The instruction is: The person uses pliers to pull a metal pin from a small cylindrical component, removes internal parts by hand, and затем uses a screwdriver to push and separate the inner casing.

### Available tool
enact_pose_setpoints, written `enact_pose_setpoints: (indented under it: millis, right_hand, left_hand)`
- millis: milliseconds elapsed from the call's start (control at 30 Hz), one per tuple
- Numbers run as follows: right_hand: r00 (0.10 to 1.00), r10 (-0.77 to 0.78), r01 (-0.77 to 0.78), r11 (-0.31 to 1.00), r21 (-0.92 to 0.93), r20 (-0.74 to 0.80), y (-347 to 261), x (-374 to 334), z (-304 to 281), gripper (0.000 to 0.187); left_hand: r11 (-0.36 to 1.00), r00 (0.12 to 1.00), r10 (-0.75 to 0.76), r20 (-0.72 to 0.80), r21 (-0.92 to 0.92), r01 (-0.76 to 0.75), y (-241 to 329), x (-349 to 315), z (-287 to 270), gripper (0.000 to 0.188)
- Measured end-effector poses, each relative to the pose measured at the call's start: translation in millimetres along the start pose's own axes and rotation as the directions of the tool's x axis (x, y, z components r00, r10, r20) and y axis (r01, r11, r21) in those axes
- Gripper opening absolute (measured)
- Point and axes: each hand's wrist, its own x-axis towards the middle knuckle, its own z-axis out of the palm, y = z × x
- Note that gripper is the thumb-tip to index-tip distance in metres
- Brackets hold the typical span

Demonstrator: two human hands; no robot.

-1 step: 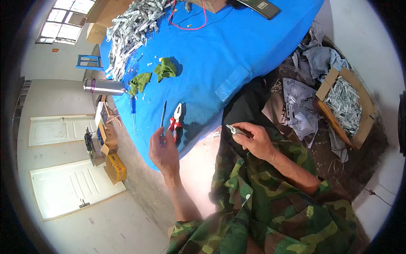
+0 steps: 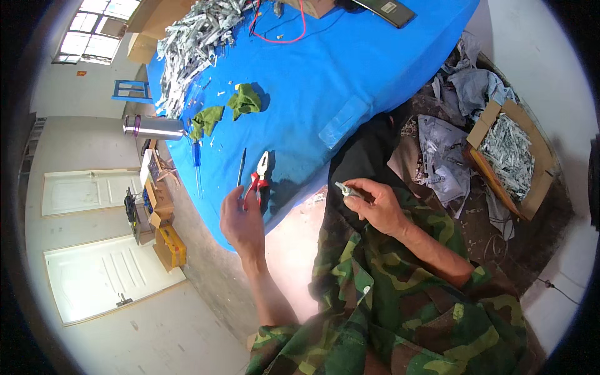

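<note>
My left hand is at the near edge of the blue-covered table, its fingers loosely bent and apart. Its fingertips reach the red handles of the pliers, whose jaws point away from me. A thin dark pointed tool lies just left of the pliers, its lower end by my fingertips; contact is unclear. In my right hand, above my lap, a small silvery-grey piece is pinched between thumb and fingers, most of it hidden. A blue-handled screwdriver lies farther left.
Green cloth pieces lie mid-table, beside a steel flask at the left edge. Behind is a heap of silvery strips. A phone rests at the back. On the floor to the right stands a carton of similar strips.
My left fingers have shifted very slightly at the pliers' handles. My right hand still holds the small piece in nearly the same place.
</note>
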Motion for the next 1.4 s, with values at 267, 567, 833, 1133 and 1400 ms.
enact_pose_setpoints:
  millis: [267,567,833,1133,1400]
  right_hand:
    - [0.997,0.074,-0.074,0.996,0.056,0.007,-6,4,4,0.029]
    - [0.997,0.063,-0.063,0.998,0.017,-0.042,-2,6,5,0.039]
    - [0.984,-0.119,0.077,0.958,-0.277,-0.136,-8,2,8,0.033]
    - [0.971,-0.122,0.069,0.966,-0.250,-0.203,-9,0,9,0.027]
    - [0.958,-0.198,0.140,0.954,-0.264,-0.207,-5,3,14,0.024]
  left_hand:
    - [0.959,0.969,0.091,0.231,0.242,-0.148,-20,5,5,0.046]
    - [0.992,0.945,0.010,0.327,0.113,-0.049,-25,20,3,0.044]
    - [0.382,0.812,0.063,0.580,-0.766,0.517,-16,-23,-20,0.073]
    - [-0.226,0.652,0.229,0.723,-0.611,0.758,13,-86,8,0.078]
    - [0.079,0.384,0.203,0.901,-0.406,0.910,54,-97,-2,0.069]
